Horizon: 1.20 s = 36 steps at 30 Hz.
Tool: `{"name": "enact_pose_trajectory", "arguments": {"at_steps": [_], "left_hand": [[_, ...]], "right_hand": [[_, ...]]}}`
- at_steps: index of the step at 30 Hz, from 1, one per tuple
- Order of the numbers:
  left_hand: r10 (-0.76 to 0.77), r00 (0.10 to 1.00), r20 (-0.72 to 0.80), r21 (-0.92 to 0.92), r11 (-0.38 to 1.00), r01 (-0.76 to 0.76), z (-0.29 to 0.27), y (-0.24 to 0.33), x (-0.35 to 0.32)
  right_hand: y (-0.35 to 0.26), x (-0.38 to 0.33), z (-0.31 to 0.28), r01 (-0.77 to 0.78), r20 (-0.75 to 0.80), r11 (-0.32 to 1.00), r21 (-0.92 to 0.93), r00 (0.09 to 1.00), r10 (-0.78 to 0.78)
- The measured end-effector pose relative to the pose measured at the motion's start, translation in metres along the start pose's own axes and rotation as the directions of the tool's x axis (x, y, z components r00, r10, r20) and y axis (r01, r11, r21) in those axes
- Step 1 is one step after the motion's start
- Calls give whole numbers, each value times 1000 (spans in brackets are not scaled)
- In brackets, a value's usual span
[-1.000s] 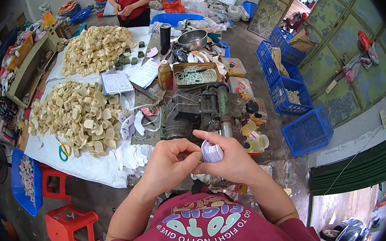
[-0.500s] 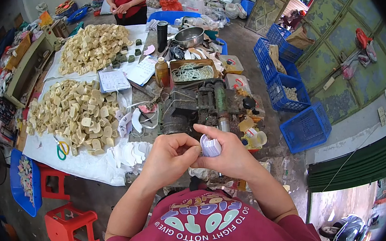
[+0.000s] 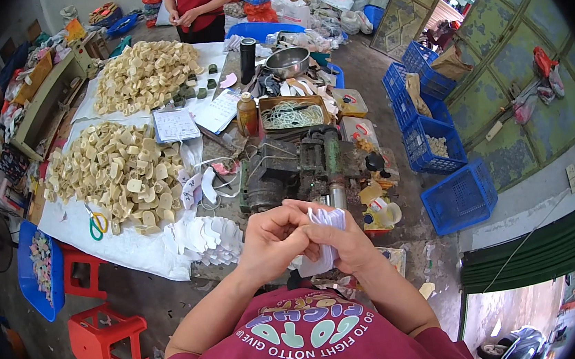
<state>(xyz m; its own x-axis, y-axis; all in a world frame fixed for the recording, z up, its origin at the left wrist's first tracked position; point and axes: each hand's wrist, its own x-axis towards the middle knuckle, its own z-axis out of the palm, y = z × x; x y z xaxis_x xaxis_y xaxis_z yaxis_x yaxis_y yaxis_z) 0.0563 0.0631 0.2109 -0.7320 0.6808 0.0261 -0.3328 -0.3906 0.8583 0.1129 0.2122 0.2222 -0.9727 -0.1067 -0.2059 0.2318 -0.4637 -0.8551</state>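
Note:
My right hand grips a stack of thin white and pale lavender cut pieces, its thumb across the stack's front. Against the stack's left side is my left hand, fingers curled and pinched together; whatever they hold is hidden. Both hands are close together in front of a dark metal machine with an upright shiny post. Left of my hands, a pile of similar white curved pieces lies at the table's near edge. A few loose white pieces rest beside the machine.
Two heaps of beige moulded pieces cover the white sheet, with scissors nearby. A tray of cord, a brown bottle and a metal bowl stand behind the machine. Blue crates are right, red stools left. Another person stands opposite.
The stack has turned more upright, with its pieces fanned and longer edges showing. My left hand has moved right, in against the stack. The view has shifted slightly.

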Motion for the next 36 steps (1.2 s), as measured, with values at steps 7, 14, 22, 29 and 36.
{"name": "enact_pose_trajectory", "arguments": {"at_steps": [7, 14, 22, 29, 36], "left_hand": [[44, 999, -9, -1, 999, -44, 0, -2, 2], [511, 852, 116, 447, 739, -504, -5, -12, 8], [551, 830, 84, 469, 713, -521, 0, -13, 6], [640, 766, -57, 332, 736, -590, 10, -19, 10], [603, 776, 185, 316, 712, -628, 13, -2, -5]], "right_hand": [[18, 3, -6, -15, -38, 963, 271, 999, 27], [8, 2, 8, 124, -252, 988, 97, 963, -96], [9, 3, -5, 222, -295, 973, 58, 935, -196], [6, 17, -12, 244, -374, 921, 305, 920, -120], [5, 28, -28, 147, -261, 937, 317, 963, -63]]}}
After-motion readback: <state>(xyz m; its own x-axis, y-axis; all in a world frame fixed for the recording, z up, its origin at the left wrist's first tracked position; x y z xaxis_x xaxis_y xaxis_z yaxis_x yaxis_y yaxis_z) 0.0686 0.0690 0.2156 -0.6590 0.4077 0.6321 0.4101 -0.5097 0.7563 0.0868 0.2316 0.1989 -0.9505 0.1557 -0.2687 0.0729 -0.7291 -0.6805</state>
